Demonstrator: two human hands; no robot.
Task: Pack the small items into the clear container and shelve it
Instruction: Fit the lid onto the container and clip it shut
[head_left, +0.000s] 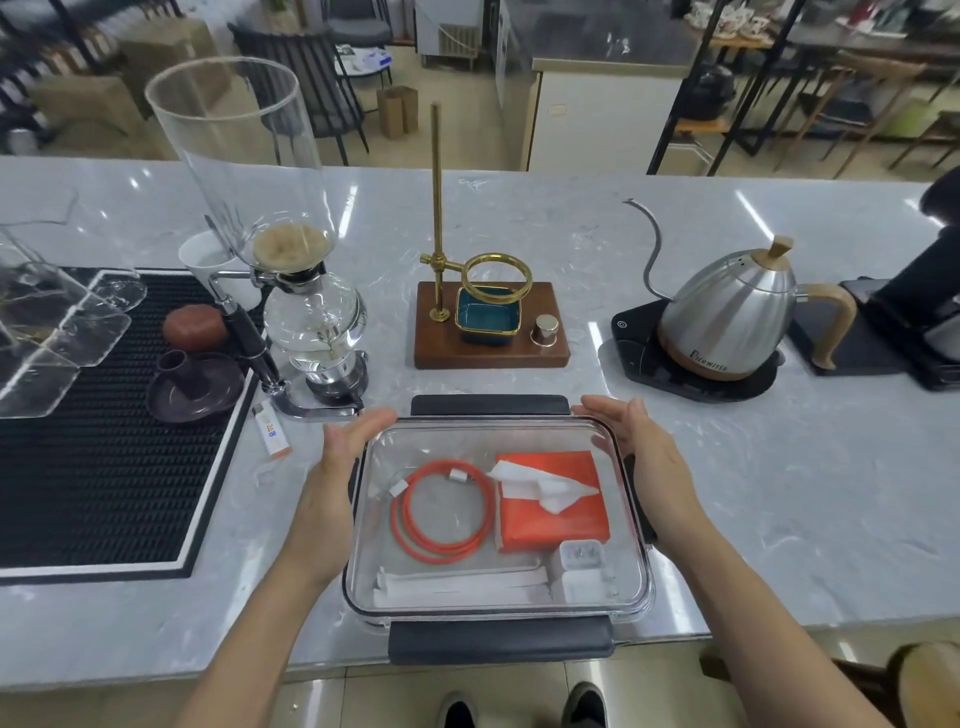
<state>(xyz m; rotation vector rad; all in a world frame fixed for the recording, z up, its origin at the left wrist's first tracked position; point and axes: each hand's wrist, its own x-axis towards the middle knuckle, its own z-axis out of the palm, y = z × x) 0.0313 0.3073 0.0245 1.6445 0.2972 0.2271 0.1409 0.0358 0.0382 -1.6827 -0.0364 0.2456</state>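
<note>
The clear container sits at the counter's near edge, its clear lid on and dark latch flaps at front and back. Inside lie a coiled orange cable, an orange tissue pack with white tissue sticking out, a white charger plug and a white paper-wrapped strip. My left hand is flat against the container's left side with straight fingers. My right hand lies along the right side, fingers straight toward the far corner.
A lighter lies left of the container. A glass siphon brewer and black mat stand left, a brass dripper stand behind, and a steel kettle on its base at right.
</note>
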